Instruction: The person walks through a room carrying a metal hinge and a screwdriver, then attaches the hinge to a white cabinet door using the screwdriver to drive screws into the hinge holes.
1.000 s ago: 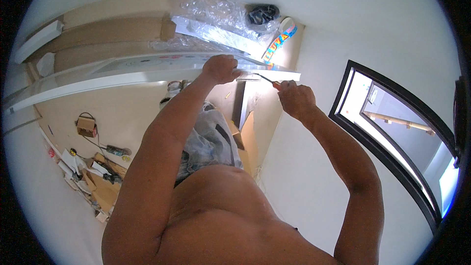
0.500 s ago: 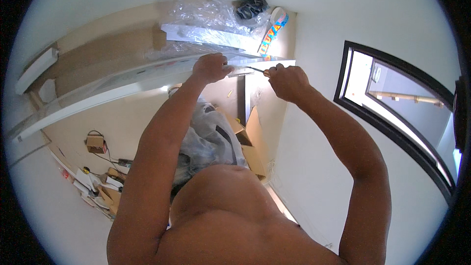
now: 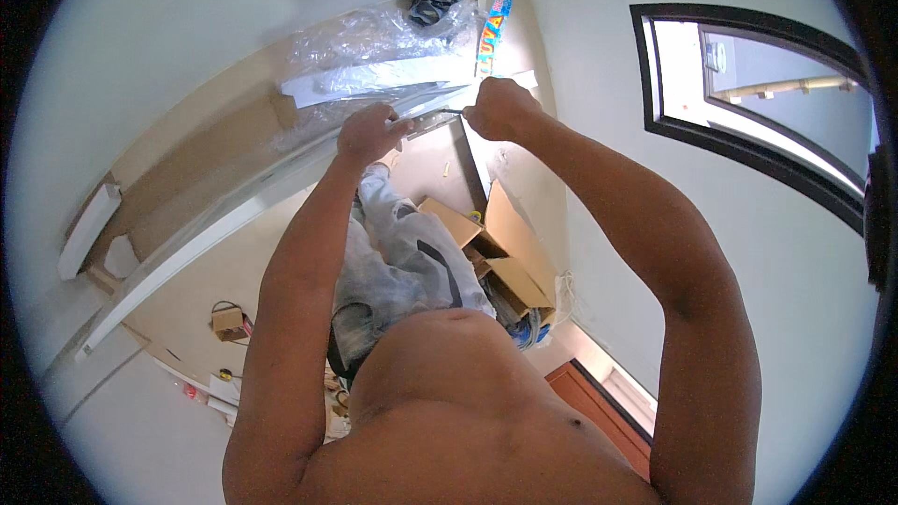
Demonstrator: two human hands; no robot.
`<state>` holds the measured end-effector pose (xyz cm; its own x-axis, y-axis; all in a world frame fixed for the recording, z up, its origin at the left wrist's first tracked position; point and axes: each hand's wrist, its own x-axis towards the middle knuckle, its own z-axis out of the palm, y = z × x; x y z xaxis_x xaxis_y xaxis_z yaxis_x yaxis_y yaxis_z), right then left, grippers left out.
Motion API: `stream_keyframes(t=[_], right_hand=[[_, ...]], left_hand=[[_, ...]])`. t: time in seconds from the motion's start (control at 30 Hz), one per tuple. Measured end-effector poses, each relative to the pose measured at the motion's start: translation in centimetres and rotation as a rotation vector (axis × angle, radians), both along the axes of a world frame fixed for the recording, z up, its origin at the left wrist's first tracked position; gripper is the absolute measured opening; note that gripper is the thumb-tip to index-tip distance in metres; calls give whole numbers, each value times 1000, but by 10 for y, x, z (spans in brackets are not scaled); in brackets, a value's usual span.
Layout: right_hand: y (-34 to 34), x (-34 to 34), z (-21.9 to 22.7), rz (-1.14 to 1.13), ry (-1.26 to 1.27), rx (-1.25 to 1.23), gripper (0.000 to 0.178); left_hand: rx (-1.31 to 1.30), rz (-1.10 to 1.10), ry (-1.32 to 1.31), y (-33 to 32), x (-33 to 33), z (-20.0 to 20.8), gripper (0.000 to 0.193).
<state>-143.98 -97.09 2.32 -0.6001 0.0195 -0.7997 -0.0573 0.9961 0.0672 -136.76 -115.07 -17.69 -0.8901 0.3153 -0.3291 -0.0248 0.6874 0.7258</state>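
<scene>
A screwdriver (image 3: 453, 112) is gripped in my right hand (image 3: 500, 110); its handle is hidden in the fist and its thin dark shaft points left. The tip meets the end area of a long white rail (image 3: 187, 264) that runs from the lower left up to the middle. My left hand (image 3: 370, 136) is closed on the rail's edge, just left of the tip, with its thumb along the near side. A short metal strip (image 3: 432, 120) shows between the two hands. What the tip bears on is too small to make out.
Beyond the rail lie clear plastic wrap (image 3: 365, 42), a white panel (image 3: 379, 78), a dark bundle (image 3: 435, 2) and a colourful printed strip (image 3: 491, 33). An open cardboard box (image 3: 519, 234) stands below. On the right wall is a black-framed window (image 3: 645, 65).
My view has shifted and turned. My right hand with the screwdriver has come closer to my left hand, and its fist has turned. My left hand stays at the rail.
</scene>
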Motion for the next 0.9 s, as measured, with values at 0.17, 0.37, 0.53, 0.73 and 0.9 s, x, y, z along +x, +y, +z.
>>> stream_keyframes(t=[0.17, 0.37, 0.53, 0.73, 0.9], right_hand=[[4, 10, 9, 317, 73, 0, 30], [3, 8, 3, 196, 64, -7, 27], [4, -2, -5, -65, -23, -22, 31], [43, 25, 25, -122, 235, -214, 41], [89, 87, 4, -796, 198, -324, 33]], left_hand=[[0, 8, 54, -1, 1, -6, 46], [43, 5, 69, 1, 5, -13, 50], [9, -3, 30, 2, 3, -11, 49], [54, -8, 76, -2, 2, -9, 47], [11, -13, 138, -1, 1, -10, 46]])
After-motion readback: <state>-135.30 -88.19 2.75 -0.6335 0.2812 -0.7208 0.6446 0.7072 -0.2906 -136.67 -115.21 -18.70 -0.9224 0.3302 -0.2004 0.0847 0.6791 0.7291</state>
